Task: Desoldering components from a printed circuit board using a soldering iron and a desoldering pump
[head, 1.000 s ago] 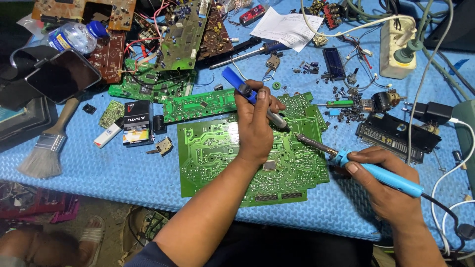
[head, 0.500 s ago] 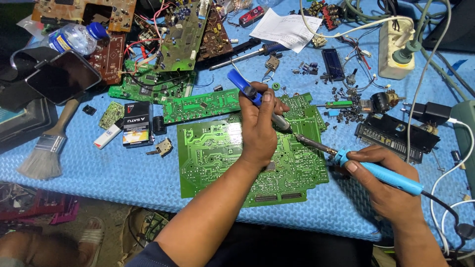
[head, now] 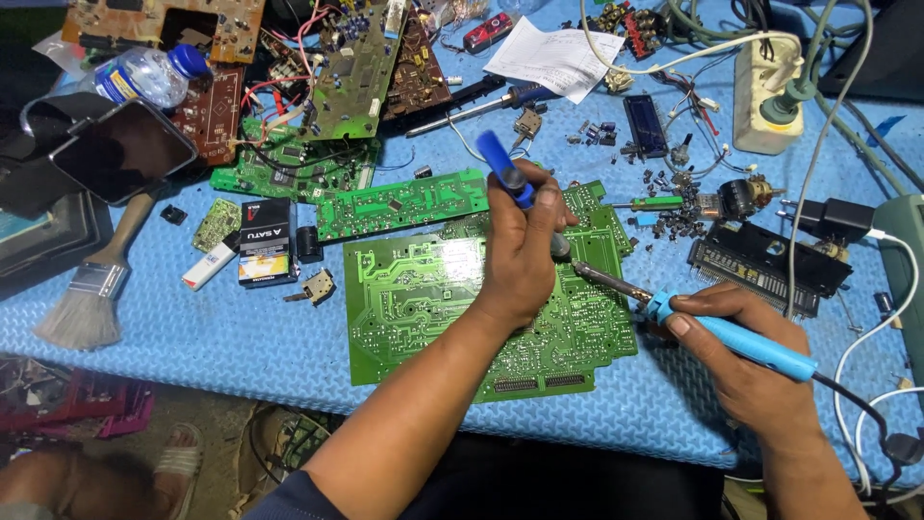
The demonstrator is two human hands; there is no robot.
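Covering the whole work surface: blue corrugated mat (head: pixel 192 337), crowded with parts.

Lying flat at the centre of the mat, solder side up: large green circuit board (head: pixel 423 299), partly hidden under the left forearm and hand.

Lying just above it, near its upper left corner: narrow green circuit board (head: pixel 399 204). Farther up and left: a heap of boards and wires.

Resting on the mat at the left edge, bristles toward the near side: paintbrush (head: pixel 91 289).

Sitting at the upper right, with cables plugged in: white power strip (head: pixel 765 96).

Lying right of the large board: black finned module (head: pixel 765 265).

Hovering over the upper right part of the large green circuit board: left hand (head: pixel 520 250), fingers closed around a blue-handled desoldering pump (head: pixel 508 171), thumb on its upper part. Pointing down at the board: the pump's grey nose, emerging under the hand. Impossible to tell whether touching.

Resting on the mat past the board's right edge: right hand (head: pixel 751 371), fingers wrapped tight around the light blue handle of a soldering iron (head: pixel 712 327). Pointing up and left across the board: the metal tip, ending just beside the pump nose.

Lying left of the board: small black box (head: pixel 265 241), white lighter (head: pixel 209 266) just beside it.

Scattered above the iron: small loose components (head: pixel 664 188).
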